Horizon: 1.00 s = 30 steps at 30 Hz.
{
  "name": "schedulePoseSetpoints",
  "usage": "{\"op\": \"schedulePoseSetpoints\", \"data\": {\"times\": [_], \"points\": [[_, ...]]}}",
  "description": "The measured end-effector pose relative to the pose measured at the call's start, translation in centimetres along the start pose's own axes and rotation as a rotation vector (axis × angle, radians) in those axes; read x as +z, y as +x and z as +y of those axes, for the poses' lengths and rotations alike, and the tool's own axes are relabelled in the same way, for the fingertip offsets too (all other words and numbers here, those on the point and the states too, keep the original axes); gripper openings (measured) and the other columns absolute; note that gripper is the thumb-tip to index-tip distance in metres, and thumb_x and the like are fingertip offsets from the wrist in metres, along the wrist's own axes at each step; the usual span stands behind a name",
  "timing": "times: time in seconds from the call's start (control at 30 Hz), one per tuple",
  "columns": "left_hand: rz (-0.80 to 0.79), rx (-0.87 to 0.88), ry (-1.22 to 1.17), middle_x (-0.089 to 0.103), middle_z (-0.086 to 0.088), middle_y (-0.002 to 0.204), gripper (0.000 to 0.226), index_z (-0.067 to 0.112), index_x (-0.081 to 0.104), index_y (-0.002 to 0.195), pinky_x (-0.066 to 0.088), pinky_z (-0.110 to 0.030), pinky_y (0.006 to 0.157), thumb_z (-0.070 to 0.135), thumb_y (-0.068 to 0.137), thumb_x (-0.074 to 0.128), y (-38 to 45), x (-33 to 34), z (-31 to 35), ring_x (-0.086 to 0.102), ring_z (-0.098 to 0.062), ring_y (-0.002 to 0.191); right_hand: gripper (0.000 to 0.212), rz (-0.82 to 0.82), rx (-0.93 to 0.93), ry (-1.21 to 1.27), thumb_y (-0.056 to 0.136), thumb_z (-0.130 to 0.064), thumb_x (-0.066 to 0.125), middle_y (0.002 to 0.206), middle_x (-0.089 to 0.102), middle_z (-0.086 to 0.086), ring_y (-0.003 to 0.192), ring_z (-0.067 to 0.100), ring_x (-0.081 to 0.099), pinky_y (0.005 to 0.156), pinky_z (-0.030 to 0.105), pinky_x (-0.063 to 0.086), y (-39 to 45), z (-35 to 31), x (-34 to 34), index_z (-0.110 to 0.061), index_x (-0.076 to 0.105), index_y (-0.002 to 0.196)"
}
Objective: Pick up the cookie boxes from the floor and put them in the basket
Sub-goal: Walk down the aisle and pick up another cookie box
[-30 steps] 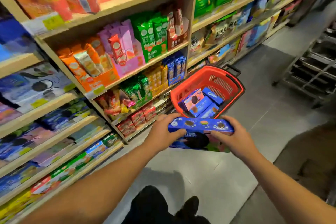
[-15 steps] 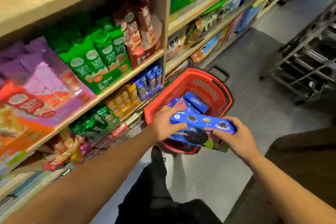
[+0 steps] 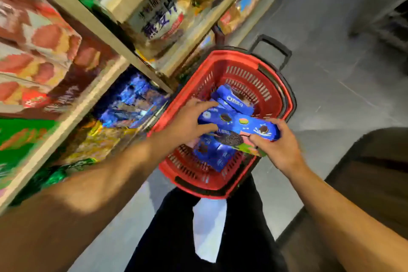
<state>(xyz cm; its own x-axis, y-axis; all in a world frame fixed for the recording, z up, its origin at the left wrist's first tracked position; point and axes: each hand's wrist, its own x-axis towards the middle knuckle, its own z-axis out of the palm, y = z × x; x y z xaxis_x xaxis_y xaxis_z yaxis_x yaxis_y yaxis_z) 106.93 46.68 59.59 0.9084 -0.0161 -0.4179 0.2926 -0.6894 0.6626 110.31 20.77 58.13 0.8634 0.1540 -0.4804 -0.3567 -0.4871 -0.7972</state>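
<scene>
I hold a long blue cookie box [image 3: 239,125] with both hands over the red basket [image 3: 284,104]. My left hand [image 3: 188,122] grips its left end, thumb on the near side and fingers curled over the top. My right hand [image 3: 279,147] pinches the right end, fingers behind the box and thumb at the near edge. The box is level and covers the middle of the basket, so I cannot see if it touches the boxes below it.

Inside the basket lie other blue cookie boxes [image 3: 235,99]; one shows a white brand word, and another at the near side [image 3: 213,153] is partly hidden under the held box. How many there are I cannot count. A green and pink package [image 3: 254,150] shows under my right thumb, mostly hidden.

The basket stands on the grey floor [image 3: 331,51], just beside the wooden shelves [image 3: 106,28]. Its black handle [image 3: 274,47] rises at the far end. The goods on the shelves are blurred; I can make out only colours, and the print on one pale bag [image 3: 161,17] is not clear. My dark trousers [image 3: 176,227] fill the bottom of the view, and the near rim of the basket meets them. At the right edge is a brown surface [image 3: 375,172], cut off by the frame.
</scene>
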Motion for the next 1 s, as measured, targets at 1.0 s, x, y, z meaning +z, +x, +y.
{"op": "schedulePoseSetpoints", "data": {"times": [1.0], "points": [[-0.082, -0.15, 0.184, 0.026, -0.018, 0.155, 0.069, 0.01, 0.028, 0.15, 0.02, -0.032, 0.118, 0.029, 0.092, 0.06, 25.8, 14.6, -13.6, 0.025, -0.027, 0.144, 0.073, -0.27, 0.236, -0.49, 0.079, -0.035, 0.077, 0.143, 0.038, 0.013, 0.119, 0.025, 0.051, 0.098, 0.026, 0.038, 24.4, 18.2, 8.2, -0.008, 0.044, 0.138]]}}
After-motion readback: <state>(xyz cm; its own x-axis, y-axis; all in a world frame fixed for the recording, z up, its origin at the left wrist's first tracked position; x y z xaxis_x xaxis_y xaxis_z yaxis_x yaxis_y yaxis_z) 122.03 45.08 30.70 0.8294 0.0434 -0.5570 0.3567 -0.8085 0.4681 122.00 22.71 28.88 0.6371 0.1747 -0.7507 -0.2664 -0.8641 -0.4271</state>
